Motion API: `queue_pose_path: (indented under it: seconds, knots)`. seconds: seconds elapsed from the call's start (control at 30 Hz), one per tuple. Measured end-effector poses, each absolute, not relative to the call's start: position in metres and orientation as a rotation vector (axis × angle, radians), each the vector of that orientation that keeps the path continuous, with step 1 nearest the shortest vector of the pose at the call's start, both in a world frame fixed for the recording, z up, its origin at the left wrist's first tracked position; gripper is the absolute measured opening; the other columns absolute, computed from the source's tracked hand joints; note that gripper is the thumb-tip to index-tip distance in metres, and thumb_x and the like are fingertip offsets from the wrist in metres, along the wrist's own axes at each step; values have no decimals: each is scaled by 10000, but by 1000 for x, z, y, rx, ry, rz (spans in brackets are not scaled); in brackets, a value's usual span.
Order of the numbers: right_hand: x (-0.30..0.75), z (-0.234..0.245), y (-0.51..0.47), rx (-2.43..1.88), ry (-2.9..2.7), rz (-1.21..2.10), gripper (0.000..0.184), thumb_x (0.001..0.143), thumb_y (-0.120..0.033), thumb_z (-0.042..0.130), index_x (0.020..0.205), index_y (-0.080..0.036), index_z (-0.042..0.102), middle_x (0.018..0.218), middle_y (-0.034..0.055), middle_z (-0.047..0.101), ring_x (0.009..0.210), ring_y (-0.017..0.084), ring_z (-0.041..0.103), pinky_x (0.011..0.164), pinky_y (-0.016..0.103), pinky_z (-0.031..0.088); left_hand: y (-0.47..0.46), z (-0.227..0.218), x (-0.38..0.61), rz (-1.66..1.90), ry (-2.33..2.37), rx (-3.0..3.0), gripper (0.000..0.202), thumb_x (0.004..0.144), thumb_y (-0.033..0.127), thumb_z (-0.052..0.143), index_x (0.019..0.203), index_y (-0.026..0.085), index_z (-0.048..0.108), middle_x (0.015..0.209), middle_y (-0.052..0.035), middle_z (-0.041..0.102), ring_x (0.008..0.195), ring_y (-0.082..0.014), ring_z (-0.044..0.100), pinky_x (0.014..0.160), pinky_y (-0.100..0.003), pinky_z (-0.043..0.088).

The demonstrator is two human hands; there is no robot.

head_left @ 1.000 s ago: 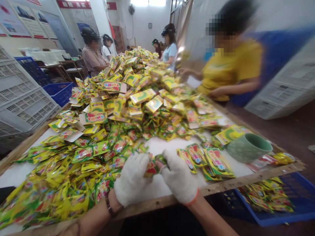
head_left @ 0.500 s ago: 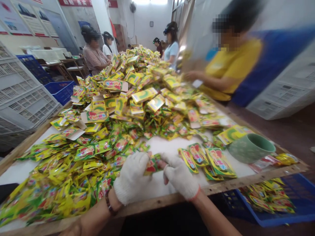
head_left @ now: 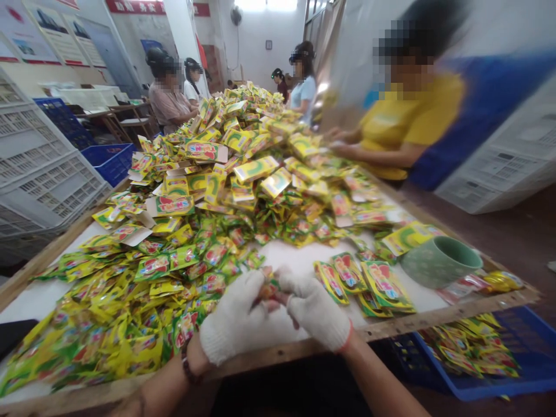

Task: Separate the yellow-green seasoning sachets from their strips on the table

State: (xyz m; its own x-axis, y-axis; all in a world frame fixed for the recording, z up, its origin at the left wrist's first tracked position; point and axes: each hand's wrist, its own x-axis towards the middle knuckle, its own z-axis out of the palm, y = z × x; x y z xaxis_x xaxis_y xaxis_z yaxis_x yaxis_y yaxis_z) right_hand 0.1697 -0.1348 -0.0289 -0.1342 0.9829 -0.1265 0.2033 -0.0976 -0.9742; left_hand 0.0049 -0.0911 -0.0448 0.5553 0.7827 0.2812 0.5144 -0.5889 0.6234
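Note:
My left hand, in a white knit glove with bare fingertips, is closed on a small candy packet, red and green where it shows. My right hand, gloved the same way, pinches the packet's other side; most of it is hidden by the fingers. Just right of my hands lie several flat yellow-green packets in overlapping rows on the white tabletop. To my left spreads a heap of loose packets.
A large pile of yellow cartons fills the table's middle. A green cup stands at the right, near the wooden edge. Below it is a blue crate with packets. A person in yellow works at the right side.
My hands have drawn closer together around the packet, which shows less between them. The person in yellow has brought their hands together. The view has shifted slightly.

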Motion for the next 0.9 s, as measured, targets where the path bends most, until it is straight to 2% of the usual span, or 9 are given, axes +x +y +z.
queue_pose_path:
  seconds: [0.13, 0.27, 0.4, 0.53, 0.6, 0.63, 0.73, 0.83, 0.9]
  knots:
    - [171, -36, -135, -1397, -1380, 782, 136, 802, -208, 526, 865, -183, 644, 790, 25, 602, 676, 138, 550, 587, 235, 467, -99, -48, 4, 801, 962, 1499, 301, 851, 263, 533, 1137, 227, 448, 1052, -64, 672, 944, -209, 653, 832, -364, 530]
    - [169, -51, -142, -1474, -1321, 767, 198, 793, -213, 547, 980, -179, 604, 816, 29, 637, 695, 156, 587, 653, 271, 487, -111, -54, 2, 852, 923, 1153, 378, 762, 315, 675, 1030, 225, 424, 1017, -72, 687, 905, -228, 676, 783, -369, 552]
    - [169, -57, -144, -1474, -1375, 890, 106, 807, -235, 548, 832, -191, 642, 816, 21, 665, 801, 182, 605, 751, 294, 476, -116, -52, 0, 861, 879, 1183, 375, 708, 329, 720, 986, 213, 497, 1105, -81, 667, 1015, -230, 640, 894, -359, 508]
    - [164, -56, -141, -1427, -1389, 968, 102, 806, -239, 549, 742, -188, 610, 739, -2, 631, 741, 164, 584, 710, 274, 465, -111, -44, -3, 837, 976, 1389, 205, 751, 344, 663, 838, 196, 550, 887, -20, 676, 819, -167, 634, 752, -275, 518]
    - [160, -56, -139, -1370, -1329, 1020, 77, 798, -229, 555, 844, -188, 601, 770, -5, 623, 734, 154, 583, 686, 259, 473, -107, -42, -4, 844, 1078, 1400, 217, 753, 362, 650, 732, 189, 521, 722, 17, 623, 688, -134, 594, 645, -237, 499]
    - [159, -57, -138, -1336, -1294, 1053, 152, 799, -221, 550, 942, -188, 591, 800, -3, 622, 734, 150, 586, 678, 254, 479, -106, -42, -4, 854, 1105, 1351, 236, 740, 370, 660, 738, 191, 506, 688, 30, 604, 648, -126, 580, 607, -229, 488]
    - [157, -57, -137, -1285, -1310, 1082, 267, 820, -211, 528, 1084, -185, 562, 864, 6, 626, 771, 148, 596, 713, 257, 484, -105, -46, -4, 865, 1077, 1188, 321, 705, 375, 683, 908, 209, 498, 753, 21, 642, 650, -146, 603, 594, -252, 493]
    - [160, -54, -138, -1308, -1450, 991, 106, 845, -244, 535, 881, -177, 609, 807, 4, 626, 777, 151, 582, 733, 255, 462, -107, -53, -8, 871, 1177, 1397, 195, 749, 337, 628, 873, 196, 574, 774, -9, 663, 719, -171, 612, 660, -276, 490]
    - [162, -51, -139, -1312, -1503, 953, 134, 860, -276, 534, 810, -176, 608, 744, -6, 608, 720, 139, 559, 684, 241, 447, -110, -55, -11, 864, 1257, 1655, 124, 767, 307, 603, 789, 189, 632, 768, -19, 671, 756, -180, 611, 715, -281, 478]
